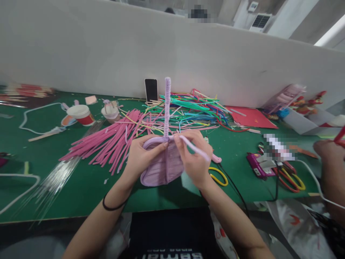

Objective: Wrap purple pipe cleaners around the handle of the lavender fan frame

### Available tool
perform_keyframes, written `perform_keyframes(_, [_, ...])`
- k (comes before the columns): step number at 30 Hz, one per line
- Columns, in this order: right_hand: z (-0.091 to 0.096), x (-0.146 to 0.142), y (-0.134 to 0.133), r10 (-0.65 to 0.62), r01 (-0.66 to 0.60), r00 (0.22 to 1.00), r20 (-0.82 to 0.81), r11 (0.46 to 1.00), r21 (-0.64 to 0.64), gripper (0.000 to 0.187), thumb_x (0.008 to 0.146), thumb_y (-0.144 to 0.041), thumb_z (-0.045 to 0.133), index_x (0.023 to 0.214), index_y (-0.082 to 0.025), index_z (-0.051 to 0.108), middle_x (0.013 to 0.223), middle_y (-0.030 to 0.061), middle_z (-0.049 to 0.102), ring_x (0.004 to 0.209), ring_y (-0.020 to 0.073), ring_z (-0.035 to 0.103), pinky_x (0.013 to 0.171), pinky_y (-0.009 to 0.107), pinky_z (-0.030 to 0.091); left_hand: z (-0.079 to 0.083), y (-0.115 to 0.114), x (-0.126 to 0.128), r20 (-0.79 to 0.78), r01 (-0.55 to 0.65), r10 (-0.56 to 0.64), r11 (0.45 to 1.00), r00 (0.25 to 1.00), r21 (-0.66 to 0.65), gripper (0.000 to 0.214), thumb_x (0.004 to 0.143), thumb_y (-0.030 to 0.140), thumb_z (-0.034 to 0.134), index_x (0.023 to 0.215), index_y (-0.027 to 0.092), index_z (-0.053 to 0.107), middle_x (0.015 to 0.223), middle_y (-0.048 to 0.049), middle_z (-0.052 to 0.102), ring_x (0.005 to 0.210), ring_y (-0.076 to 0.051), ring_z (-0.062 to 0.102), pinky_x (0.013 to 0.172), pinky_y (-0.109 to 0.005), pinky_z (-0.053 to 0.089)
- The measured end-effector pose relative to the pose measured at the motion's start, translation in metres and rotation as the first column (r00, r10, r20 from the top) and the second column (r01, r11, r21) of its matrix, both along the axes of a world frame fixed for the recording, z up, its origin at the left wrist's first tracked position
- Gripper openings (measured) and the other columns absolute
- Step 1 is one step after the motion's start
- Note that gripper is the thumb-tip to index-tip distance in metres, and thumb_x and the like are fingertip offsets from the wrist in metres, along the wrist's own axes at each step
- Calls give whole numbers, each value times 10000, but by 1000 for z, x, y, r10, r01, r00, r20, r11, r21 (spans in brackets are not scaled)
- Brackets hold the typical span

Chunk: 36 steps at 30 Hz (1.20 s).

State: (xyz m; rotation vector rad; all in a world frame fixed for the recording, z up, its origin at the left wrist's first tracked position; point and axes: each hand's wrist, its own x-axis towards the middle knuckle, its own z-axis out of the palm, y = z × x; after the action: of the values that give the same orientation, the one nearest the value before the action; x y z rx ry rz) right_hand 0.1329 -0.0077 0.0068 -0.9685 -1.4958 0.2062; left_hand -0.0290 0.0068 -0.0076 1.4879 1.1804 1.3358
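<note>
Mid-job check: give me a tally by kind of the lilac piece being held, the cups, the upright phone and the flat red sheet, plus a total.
Lilac piece, held by the left hand and right hand: 1
Cups on the left: 2
Upright phone: 1
Flat red sheet: 1
Total: 5

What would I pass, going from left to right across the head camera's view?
Red-and-white cup, pale cup, black-screened phone, fuzzy lilac stem, the person's right hand, red sheet, white box.
</note>
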Motion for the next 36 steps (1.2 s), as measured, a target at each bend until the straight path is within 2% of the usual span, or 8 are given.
perform_keyframes(5, [8,3,13,88,-121,982,-170,973,-199,120,923,-322,670,907,-233,748,916,47,767,839,195,692,750,340,533,-1,0,-1,41,21,-20,1000,999,-15,235,699,368,875,840,195,802,804,-30,778,746,-202,704,702,-283,545])
perform_keyframes(9, [5,2,8,40,-42,997,68,999,30,103,925,-225,640,910,-252,738,871,34,763,841,205,675,830,390,533,-1,2,-1,110,-33,36,999,993,-29,235,707,375,867,831,187,797,798,-26,768,721,-185,683,672,-274,537])
perform_keyframes(13, [-11,4,5,-79,2,955,286,966,259,210,883,-126,633,994,-273,734,902,35,775,924,237,664,870,423,525,-4,4,-3,163,-77,84,996,983,-52,244,707,376,863,830,178,789,833,-33,773,749,-193,694,685,-279,548])
perform_keyframes(18, [-25,0,0,-200,46,877,437,940,339,255,876,-124,654,1077,-271,714,921,29,783,973,249,689,883,414,548,-11,4,-2,136,-98,101,995,985,-26,227,729,355,843,865,182,789,875,-38,779,808,-214,710,742,-294,560])
perform_keyframes(23, [-30,-9,1,-178,1,870,460,933,359,261,907,-123,638,1138,-225,705,956,60,781,941,229,705,887,375,594,-5,0,2,53,-99,97,994,994,37,234,818,367,754,945,172,765,942,-50,774,889,-226,709,825,-308,553])
perform_keyframes(27, [-38,-7,9,-139,-9,883,448,950,312,313,944,-122,582,1210,-246,691,1005,76,770,977,217,716,925,370,598,-1,-4,1,68,24,-26,999,997,28,293,906,395,641,1095,196,743,1080,-63,762,1019,-238,692,908,-316,532])
perform_keyframes(32, [-39,-9,5,-30,-56,892,451,983,176,260,921,-125,587,1147,-187,700,1055,121,765,1066,254,669,983,420,559,-3,3,-1,62,17,-13,997,998,-74,293,799,420,776,968,185,735,948,-32,738,868,-200,663,805,-287,531])
perform_keyframes(36, [-33,-19,-12,71,-48,981,181,991,-129,194,937,-226,591,1096,-177,691,994,104,758,904,219,677,847,379,573,-12,11,1,273,-12,49,991,961,-136,273,752,366,818,924,171,732,876,-12,705,786,-155,623,733,-248,505])
